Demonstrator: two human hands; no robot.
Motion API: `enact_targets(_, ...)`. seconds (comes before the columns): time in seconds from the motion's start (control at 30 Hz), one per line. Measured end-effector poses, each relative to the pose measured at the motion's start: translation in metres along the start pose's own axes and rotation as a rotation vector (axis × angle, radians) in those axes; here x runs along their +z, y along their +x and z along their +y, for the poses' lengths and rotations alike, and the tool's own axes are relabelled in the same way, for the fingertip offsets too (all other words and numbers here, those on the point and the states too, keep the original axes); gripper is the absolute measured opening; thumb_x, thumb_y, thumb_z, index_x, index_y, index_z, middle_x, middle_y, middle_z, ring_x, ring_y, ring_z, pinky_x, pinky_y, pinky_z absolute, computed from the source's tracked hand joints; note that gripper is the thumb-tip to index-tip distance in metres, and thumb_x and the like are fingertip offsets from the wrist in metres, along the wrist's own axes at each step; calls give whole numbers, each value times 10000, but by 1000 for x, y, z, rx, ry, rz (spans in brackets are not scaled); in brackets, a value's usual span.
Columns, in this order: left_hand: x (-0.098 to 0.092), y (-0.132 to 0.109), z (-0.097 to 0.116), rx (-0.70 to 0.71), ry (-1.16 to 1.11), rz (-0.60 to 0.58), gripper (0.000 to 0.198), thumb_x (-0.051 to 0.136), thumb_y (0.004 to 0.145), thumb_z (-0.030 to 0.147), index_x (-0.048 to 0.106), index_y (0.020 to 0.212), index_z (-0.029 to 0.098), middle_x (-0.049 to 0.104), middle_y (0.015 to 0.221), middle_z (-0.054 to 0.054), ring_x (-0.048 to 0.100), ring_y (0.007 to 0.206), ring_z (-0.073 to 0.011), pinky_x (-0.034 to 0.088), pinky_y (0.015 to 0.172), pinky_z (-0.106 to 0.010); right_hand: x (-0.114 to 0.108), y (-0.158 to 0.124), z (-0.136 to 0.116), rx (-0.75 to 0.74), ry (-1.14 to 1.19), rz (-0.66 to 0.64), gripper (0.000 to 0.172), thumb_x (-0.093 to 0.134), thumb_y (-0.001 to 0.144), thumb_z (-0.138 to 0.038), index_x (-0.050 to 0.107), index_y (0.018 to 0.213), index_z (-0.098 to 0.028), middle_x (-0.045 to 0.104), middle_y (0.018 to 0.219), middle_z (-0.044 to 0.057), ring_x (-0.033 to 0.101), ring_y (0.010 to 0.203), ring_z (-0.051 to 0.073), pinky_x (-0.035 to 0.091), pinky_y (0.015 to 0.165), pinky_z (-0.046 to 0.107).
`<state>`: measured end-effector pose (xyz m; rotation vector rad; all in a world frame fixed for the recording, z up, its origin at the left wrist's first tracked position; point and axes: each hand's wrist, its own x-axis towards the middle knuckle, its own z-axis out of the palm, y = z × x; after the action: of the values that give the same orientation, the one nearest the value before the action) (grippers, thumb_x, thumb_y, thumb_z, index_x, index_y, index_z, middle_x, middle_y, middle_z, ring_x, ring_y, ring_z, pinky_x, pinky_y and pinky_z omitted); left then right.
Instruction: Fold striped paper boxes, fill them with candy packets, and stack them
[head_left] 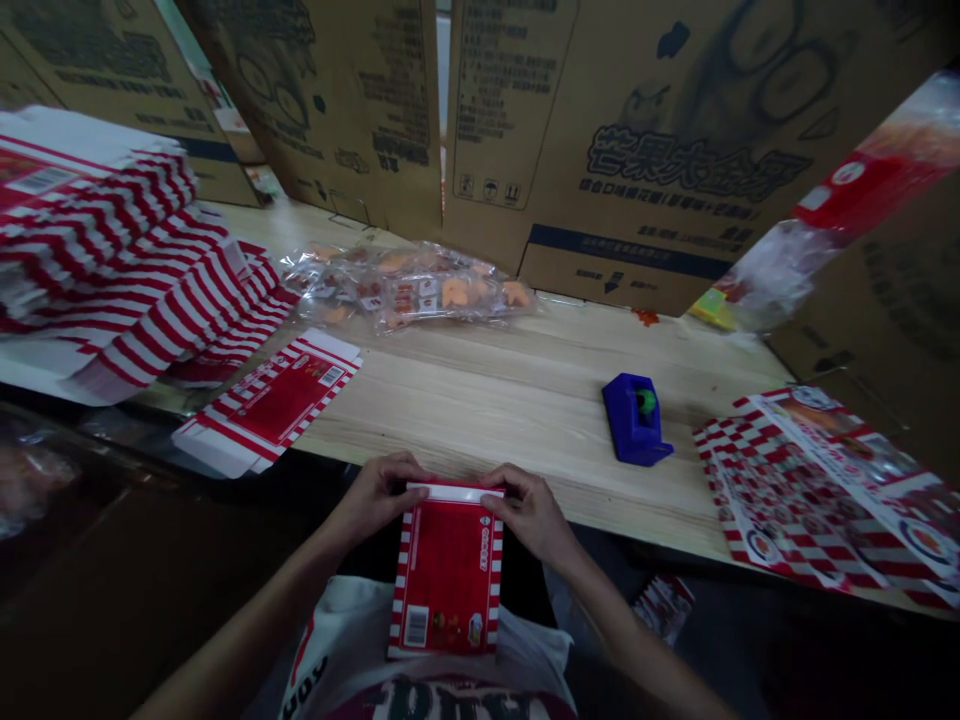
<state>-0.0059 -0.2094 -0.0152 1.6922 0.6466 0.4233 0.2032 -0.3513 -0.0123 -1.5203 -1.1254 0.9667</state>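
Both my hands grip the far end of a red and white striped carton (448, 572) held over my lap, just in front of the wooden table (495, 400). My left hand (379, 495) pinches the carton's top left corner, fingers curled on the white flap. My right hand (529, 508) pinches the top right corner the same way. The carton's back faces me, with a barcode near its lower left.
A tall pile of flat striped cartons (112, 250) lies at the left, one loose flat carton (270, 400) beside it. Clear bags of small packets (409, 285) sit behind. A blue tape dispenser (636, 418) and printed sheets (825, 490) lie right. Big cardboard boxes (637, 140) wall the back.
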Motion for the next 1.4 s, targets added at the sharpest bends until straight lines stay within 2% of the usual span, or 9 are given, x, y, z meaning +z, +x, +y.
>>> enact_targets(0.3,-22,16,24,-248,-238,-103,211,795,644,325,763,719,130,743,681,-70,643,604,-161,495,626,-275,-8,22,-21,37,-79,-64,132,616,780,-263,629,687,-170,631,650,5,555,600,142,412,548,232)
enact_targets(0.47,-21,22,25,-227,-250,-137,205,794,639,324,742,684,131,718,638,-47,627,578,-149,491,617,-268,-11,22,-19,28,-66,-88,141,613,797,-248,616,681,-168,637,654,6,567,601,143,426,557,235)
enact_targets(0.6,-20,18,27,-38,-29,-171,228,685,773,342,731,711,128,695,672,-48,619,627,-152,464,605,-246,-13,11,-13,-83,-132,-62,149,579,873,-250,646,762,-176,673,753,23,615,701,160,463,636,251)
enact_targets(0.8,7,3,15,188,76,6,125,648,813,259,719,793,158,718,875,-84,661,821,-186,491,772,-287,4,-12,4,-351,-216,177,67,610,876,-186,652,825,-200,703,918,61,658,855,191,498,783,297)
enact_targets(1.0,45,-2,-1,55,-228,163,152,684,787,298,712,877,179,704,965,-83,642,921,-210,495,817,-306,14,-25,7,-299,-168,326,132,576,887,-168,653,788,-209,698,866,42,657,832,176,506,781,296)
enact_targets(1.07,49,-2,-7,2,-256,199,151,705,768,314,706,832,178,702,888,-63,641,852,-198,501,774,-287,-1,-25,11,-275,-146,297,80,598,875,-198,677,877,-215,704,955,54,655,909,185,512,807,302)
enact_targets(1.13,48,1,-12,-36,-263,228,171,727,742,333,700,801,174,700,894,-61,638,855,-204,503,764,-282,-32,-23,18,-251,-141,410,124,612,862,-248,675,963,-213,690,1020,70,646,936,192,521,779,303)
enact_targets(1.3,44,8,-15,-114,-256,216,247,760,694,387,697,800,172,693,893,-58,639,836,-221,517,720,-279,-150,-22,45,-88,-279,1113,273,610,785,-404,646,921,-170,645,941,82,589,764,187,477,641,301)
enact_targets(1.4,45,7,-11,-107,-217,204,254,760,691,398,692,798,178,685,879,-52,631,838,-223,518,718,-272,-195,-15,61,23,-261,1083,317,649,684,-446,664,796,-150,642,793,62,559,682,188,447,601,300)
